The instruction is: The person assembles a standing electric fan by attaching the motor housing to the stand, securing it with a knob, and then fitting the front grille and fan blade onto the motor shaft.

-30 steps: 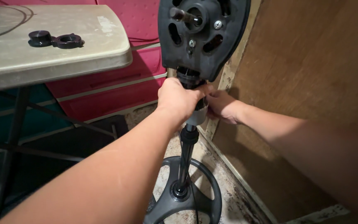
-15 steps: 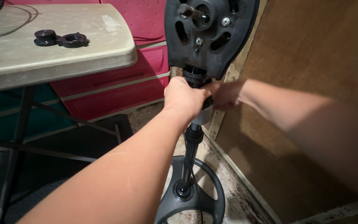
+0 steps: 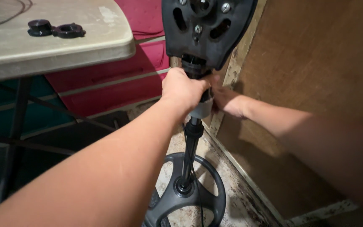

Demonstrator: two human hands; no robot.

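A black stand fan without its blades stands on the floor: the motor housing (image 3: 206,29) at the top, a dark pole (image 3: 191,147) below it, and a round spoked base (image 3: 198,197) at the bottom. My left hand (image 3: 183,90) is wrapped around the neck of the stand just under the housing. My right hand (image 3: 225,101) reaches in from the right and grips the same neck from behind, partly hidden by my left hand. A black cable runs down along the pole.
A beige folding table (image 3: 64,46) stands at the left with two black round fan nuts (image 3: 55,29) on it. A red and teal panel is behind it. A brown board wall (image 3: 316,84) stands close at the right.
The view has shifted a little, so the fan housing and the table sit higher in the frame. Both hands stay on the neck of the stand.
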